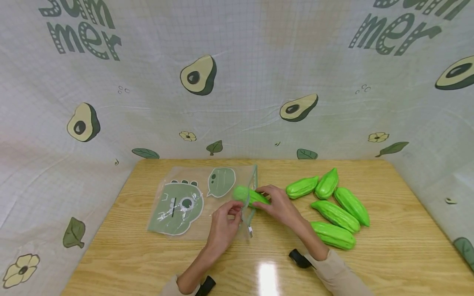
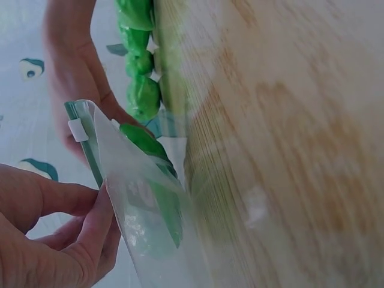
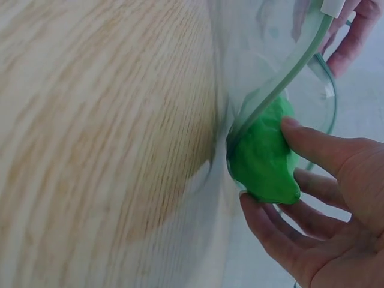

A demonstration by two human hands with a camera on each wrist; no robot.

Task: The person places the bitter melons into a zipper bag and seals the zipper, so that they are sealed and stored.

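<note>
Friction worries me most: the zip bag [image 1: 207, 211] has a limp rim, so the green vegetable [image 1: 258, 199], partly inside it between the hands, could snag there and drag the mouth closed if the pinch slips. I have the left hand [image 1: 224, 225] with thumb and fingertips together on the rim; the right hand [image 1: 280, 206], parted only by the vegetable's thickness, grips its outer end. Five more vegetables [image 1: 336, 216] lie right of it on the desk [image 1: 140, 263].

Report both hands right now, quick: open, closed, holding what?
Left hand: closed, pinching the clear bag by its mouth edge.
Right hand: closed, fingers holding a green vegetable partway into the bag.
</note>
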